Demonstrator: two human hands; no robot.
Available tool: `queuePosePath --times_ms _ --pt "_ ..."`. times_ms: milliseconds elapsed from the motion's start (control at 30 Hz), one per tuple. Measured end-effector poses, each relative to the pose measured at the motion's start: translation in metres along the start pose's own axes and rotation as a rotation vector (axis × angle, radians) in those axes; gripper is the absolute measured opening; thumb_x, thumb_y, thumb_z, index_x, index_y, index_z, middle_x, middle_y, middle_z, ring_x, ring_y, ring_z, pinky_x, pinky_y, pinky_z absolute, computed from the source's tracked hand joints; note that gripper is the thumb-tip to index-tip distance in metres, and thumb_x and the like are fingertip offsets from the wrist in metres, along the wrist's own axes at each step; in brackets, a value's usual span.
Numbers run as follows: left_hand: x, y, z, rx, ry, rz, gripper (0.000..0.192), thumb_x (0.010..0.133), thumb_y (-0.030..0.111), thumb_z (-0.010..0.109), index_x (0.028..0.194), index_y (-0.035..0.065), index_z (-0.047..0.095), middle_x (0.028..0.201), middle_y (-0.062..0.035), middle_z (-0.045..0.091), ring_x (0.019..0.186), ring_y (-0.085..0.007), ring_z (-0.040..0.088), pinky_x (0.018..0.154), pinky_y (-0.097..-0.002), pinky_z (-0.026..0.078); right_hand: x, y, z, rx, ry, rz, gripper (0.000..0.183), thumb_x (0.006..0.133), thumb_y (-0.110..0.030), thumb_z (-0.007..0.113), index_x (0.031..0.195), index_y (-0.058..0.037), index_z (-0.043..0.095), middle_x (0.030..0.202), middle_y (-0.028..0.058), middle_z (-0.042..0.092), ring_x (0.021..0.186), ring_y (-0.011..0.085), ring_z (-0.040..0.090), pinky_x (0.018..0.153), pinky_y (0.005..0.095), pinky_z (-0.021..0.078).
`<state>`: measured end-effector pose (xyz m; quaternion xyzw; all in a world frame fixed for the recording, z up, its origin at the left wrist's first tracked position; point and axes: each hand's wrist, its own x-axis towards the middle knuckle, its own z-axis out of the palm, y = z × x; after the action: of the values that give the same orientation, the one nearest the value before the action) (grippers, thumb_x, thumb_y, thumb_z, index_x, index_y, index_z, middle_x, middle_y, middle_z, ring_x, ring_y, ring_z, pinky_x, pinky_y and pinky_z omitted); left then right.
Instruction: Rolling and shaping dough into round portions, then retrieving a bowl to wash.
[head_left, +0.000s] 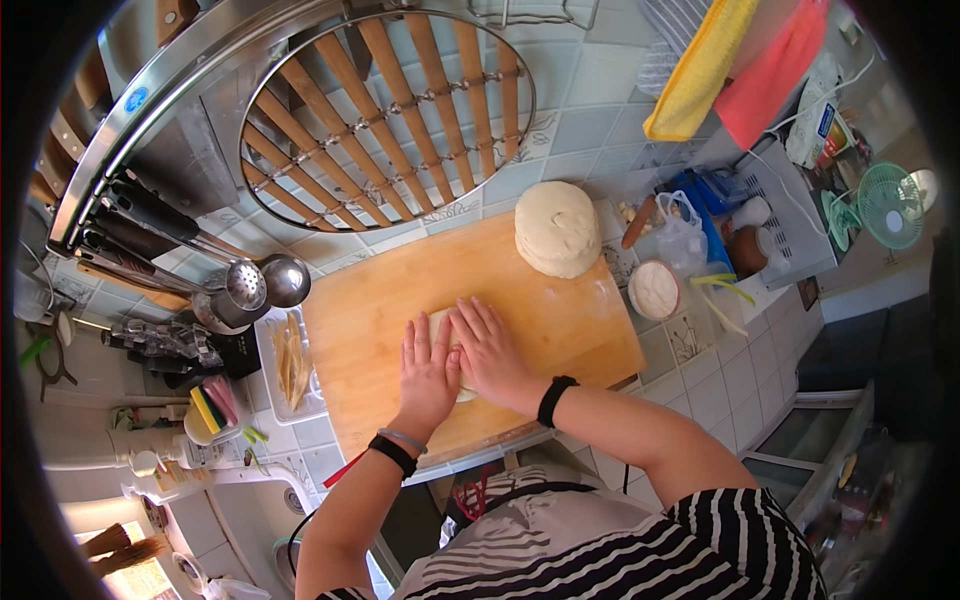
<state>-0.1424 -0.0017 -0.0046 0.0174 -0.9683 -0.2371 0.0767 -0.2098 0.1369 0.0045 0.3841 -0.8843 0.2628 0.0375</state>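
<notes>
Both hands lie flat, side by side, on a small piece of dough (466, 394) in the middle of a wooden board (360, 315). My left hand (427, 369) rests on the dough's left side, fingers extended. From the right, my right hand (489, 356) presses down at a slant, and the thumbs meet between the two. Most of this dough is hidden under the palms; pale strips show between the fingers and below. A large rounded mass of dough (557, 229) sits at the board's far right corner. Some flour dusts the board near it.
Right of the board stand a bowl of white powder (654, 289) and a blue basket (705, 195). A clear plastic tray (292, 367) of yellowish strips is at left, below hanging ladles (285, 280). A slatted wooden rack (390, 112) leans against the tiles; a sink (251, 499) is lower left.
</notes>
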Motion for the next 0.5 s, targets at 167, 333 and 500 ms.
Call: queuePosePath --times_ms 167,333,500 --pt "0.014 -0.013 -0.009 -0.181 -0.17 -0.015 0.059 0.098 0.035 0.045 0.148 0.0083 0.03 0.152 -0.0259 0.022 0.14 -0.0462 0.02 0.115 -0.0484 0.019 0.003 0.017 0.023 0.033 0.055 -0.006 0.051 0.089 -0.022 0.054 0.134 -0.0001 0.044 0.14 0.0228 0.041 0.13 0.0392 0.038 0.109 0.0492 0.0298" --pt "0.013 -0.035 0.0 -0.52 0.057 -0.228 0.063 0.094 0.029 0.055 0.144 -0.0007 0.03 0.15 -0.0277 0.025 0.138 -0.0416 0.028 0.112 -0.0431 0.027 0.023 0.035 0.014 0.396 -0.047 0.492 0.044 0.087 -0.026 0.065 0.121 0.0005 0.053 0.118 0.022 0.053 0.113 0.0388 0.049 0.095 0.045 0.0412" --pt "-0.011 -0.032 -0.016 -0.83 -0.026 -0.288 0.064 0.088 0.027 0.068 0.136 -0.0026 0.037 0.135 -0.0239 0.042 0.122 -0.0301 0.047 0.097 -0.0377 0.043 0.016 0.003 -0.023 0.38 -0.067 0.242 0.043 0.082 -0.024 0.072 0.112 0.0007 0.054 0.114 0.0197 0.054 0.106 0.0378 0.051 0.093 0.0427 0.0428"
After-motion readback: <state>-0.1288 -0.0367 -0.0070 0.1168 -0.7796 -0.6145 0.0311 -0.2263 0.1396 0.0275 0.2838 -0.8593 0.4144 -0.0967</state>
